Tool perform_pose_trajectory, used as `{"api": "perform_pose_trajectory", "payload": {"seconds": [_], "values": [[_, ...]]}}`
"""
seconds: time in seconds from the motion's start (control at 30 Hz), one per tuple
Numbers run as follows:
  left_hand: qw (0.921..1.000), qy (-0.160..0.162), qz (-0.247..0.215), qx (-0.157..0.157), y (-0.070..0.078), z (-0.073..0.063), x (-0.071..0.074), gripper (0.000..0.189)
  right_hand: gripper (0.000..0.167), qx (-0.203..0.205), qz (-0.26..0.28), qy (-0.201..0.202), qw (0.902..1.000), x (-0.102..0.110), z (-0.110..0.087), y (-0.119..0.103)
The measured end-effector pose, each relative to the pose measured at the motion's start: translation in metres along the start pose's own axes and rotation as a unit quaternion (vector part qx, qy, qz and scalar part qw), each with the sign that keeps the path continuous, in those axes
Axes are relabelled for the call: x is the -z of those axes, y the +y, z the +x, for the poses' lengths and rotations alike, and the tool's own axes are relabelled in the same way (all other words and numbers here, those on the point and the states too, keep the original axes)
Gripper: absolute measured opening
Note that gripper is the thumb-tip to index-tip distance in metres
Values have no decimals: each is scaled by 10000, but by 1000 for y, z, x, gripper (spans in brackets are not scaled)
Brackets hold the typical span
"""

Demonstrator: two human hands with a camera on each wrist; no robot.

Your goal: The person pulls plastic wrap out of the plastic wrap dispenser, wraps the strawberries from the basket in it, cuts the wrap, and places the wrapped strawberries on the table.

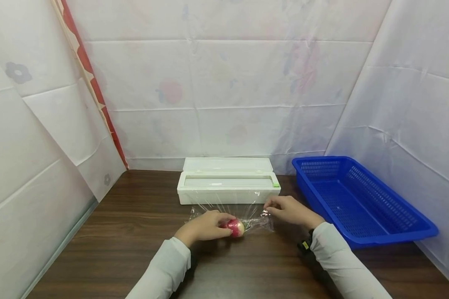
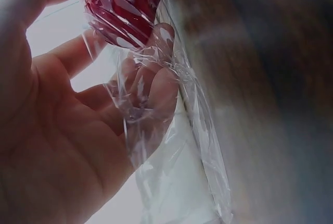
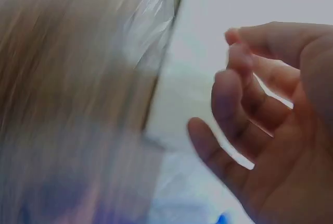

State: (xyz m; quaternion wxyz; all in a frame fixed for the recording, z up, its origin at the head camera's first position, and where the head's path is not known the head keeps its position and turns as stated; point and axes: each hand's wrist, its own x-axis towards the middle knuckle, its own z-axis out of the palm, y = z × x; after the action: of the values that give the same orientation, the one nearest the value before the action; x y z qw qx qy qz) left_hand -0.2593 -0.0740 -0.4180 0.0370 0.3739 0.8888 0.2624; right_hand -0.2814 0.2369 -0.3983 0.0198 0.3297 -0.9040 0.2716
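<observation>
My left hand (image 1: 207, 227) holds a round red fruit with a pale yellow end (image 1: 236, 227) between thumb and fingers, low over the table. Clear cling film (image 2: 130, 99) covers the fruit, gathers in creases and trails over the lower fingers in the left wrist view. On the right, the film's crumpled end (image 1: 262, 222) spreads beside the fruit. My right hand (image 1: 289, 211) hovers just above that end. Its thumb and index fingertips (image 3: 234, 39) come together, the other fingers loosely bent, and no film shows between them in the right wrist view.
Behind the hands stands a white cling film dispenser box (image 1: 228, 196) with its lid (image 1: 227, 164) raised. A blue perforated basket (image 1: 389, 240) sits at the right, close to my right forearm. The brown wooden table (image 1: 108, 249) is enclosed by white sheets (image 1: 228, 74).
</observation>
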Motion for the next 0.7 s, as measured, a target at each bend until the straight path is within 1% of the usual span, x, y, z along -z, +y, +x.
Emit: {"api": "perform_pose_trajectory", "payload": {"seconds": [0.07,0.13,0.2,0.27,0.33,0.43,0.5,0.57,0.7], "values": [[10000,-7,5,2,0,0,0,43,6,305,-20,184,9994,-4,3,-13],[10000,-15,-4,1,0,0,0,43,11,737,16,258,9969,-11,7,-27],[10000,-25,-12,-3,0,0,0,43,20,1105,-64,231,9936,-21,10,-40],[10000,-41,-52,30,0,-1,0,43,29,1312,-185,69,9912,-31,14,-52],[9999,-53,-119,50,0,-1,1,42,35,1295,-283,-117,9911,-41,17,-60],[9998,-51,-178,48,-2,0,0,38,39,1045,-515,-328,9926,-52,21,-67],[9998,-62,-189,62,-3,0,0,35,38,866,-592,-381,9938,-57,23,-69],[9997,-90,-179,108,-3,0,0,36,38,780,-668,-379,9940,-60,25,-70],[9984,-124,-368,418,-1,-2,1,43,37,782,-680,-398,9938,-62,28,-68]]}}
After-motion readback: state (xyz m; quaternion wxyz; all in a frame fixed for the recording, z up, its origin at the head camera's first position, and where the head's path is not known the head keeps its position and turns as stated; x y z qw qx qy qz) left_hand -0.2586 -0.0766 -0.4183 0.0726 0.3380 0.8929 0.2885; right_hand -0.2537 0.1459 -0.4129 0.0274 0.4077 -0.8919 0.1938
